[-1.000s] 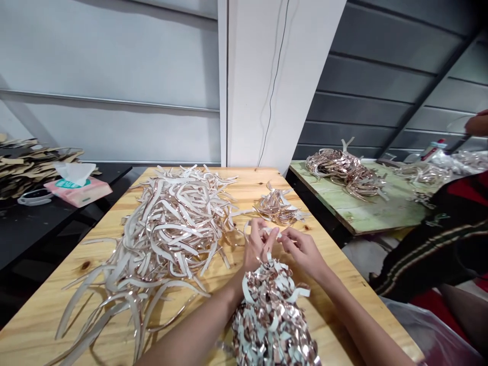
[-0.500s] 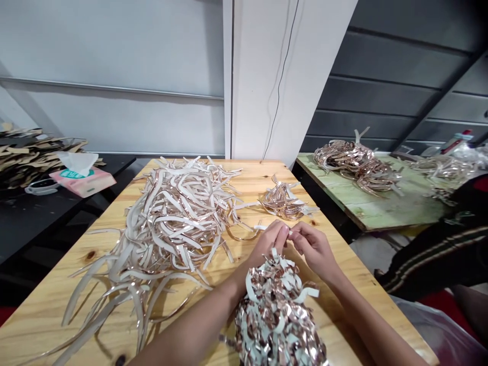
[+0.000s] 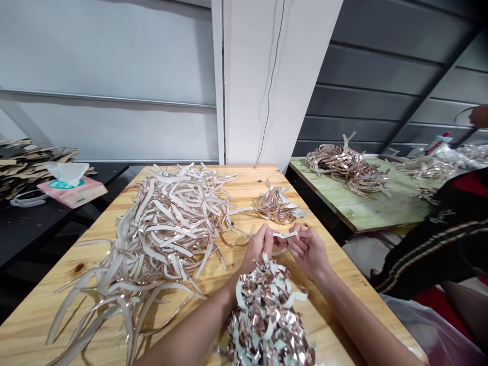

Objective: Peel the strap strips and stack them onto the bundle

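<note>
A short white strip (image 3: pixel 284 235) spans the gap between my two hands above the wooden table. My left hand (image 3: pixel 260 246) is closed on its left end. The fingertips of my right hand (image 3: pixel 308 247) pinch the other end. Just below, between my forearms, lies a thick bundle of curled white and rose-gold metallic strips (image 3: pixel 269 315), its top end near my left wrist. Beyond my hands rests a small pile of rose-gold strips (image 3: pixel 277 204). A big heap of long white and rose-gold strips (image 3: pixel 168 223) spreads to the left of my left hand.
A pink tissue box (image 3: pixel 72 190) and a stack of beige and black pieces (image 3: pixel 30 170) sit on the dark table at left. More metallic strips (image 3: pixel 339 165) lie on the green table (image 3: pixel 366 213) at right. A person in dark clothing (image 3: pixel 438 244) is at the right edge.
My hands have drawn slightly apart, and more of the white strip shows between them. The whole view has shifted a little to the right. A person's hand appears at the right edge.
</note>
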Tool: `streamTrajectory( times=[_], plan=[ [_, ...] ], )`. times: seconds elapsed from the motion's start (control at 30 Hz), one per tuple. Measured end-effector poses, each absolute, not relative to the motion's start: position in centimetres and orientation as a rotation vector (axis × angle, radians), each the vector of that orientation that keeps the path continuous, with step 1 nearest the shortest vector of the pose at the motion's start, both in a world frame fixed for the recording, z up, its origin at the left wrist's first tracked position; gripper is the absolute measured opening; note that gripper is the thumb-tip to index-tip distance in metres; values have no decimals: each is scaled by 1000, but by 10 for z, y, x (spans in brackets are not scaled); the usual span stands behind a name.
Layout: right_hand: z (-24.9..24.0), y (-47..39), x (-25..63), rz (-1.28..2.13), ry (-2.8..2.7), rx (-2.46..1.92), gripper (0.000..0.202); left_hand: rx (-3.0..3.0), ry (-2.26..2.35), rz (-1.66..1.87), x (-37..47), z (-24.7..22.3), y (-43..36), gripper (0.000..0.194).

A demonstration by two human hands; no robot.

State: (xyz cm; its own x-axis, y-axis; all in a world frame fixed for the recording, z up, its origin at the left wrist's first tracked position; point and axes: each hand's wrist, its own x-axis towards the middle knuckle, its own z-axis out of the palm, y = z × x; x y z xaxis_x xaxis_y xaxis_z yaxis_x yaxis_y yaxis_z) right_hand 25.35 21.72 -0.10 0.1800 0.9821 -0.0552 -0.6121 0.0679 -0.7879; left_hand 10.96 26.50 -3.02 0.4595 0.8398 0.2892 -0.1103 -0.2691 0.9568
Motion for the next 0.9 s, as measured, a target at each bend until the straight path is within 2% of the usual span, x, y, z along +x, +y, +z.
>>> streamTrajectory(
  times=[0.17, 0.33, 0.43, 0.5, 0.7, 0.9],
  plan=[
    [-1, 218, 255, 1323, -574, -734, 24, 1368, 579, 1091, 112, -32, 266, 46],
    [-12, 219, 252, 1062, -922, -1119, 46, 1485, 682, 1131, 106, -27, 262, 45],
    [-14, 216, 249, 698, -1296, -1396, 38, 1482, 680, 1175, 103, -24, 261, 43],
    [-13, 213, 248, 602, -1440, -1447, 32, 1510, 668, 1167, 102, -22, 262, 45],
    [-12, 208, 245, 611, -1562, -1391, 32, 1696, 669, 908, 105, -18, 267, 42],
    [-14, 215, 244, 937, -1170, -1192, 30, 1616, 714, 933, 106, -16, 266, 42]
  ],
)
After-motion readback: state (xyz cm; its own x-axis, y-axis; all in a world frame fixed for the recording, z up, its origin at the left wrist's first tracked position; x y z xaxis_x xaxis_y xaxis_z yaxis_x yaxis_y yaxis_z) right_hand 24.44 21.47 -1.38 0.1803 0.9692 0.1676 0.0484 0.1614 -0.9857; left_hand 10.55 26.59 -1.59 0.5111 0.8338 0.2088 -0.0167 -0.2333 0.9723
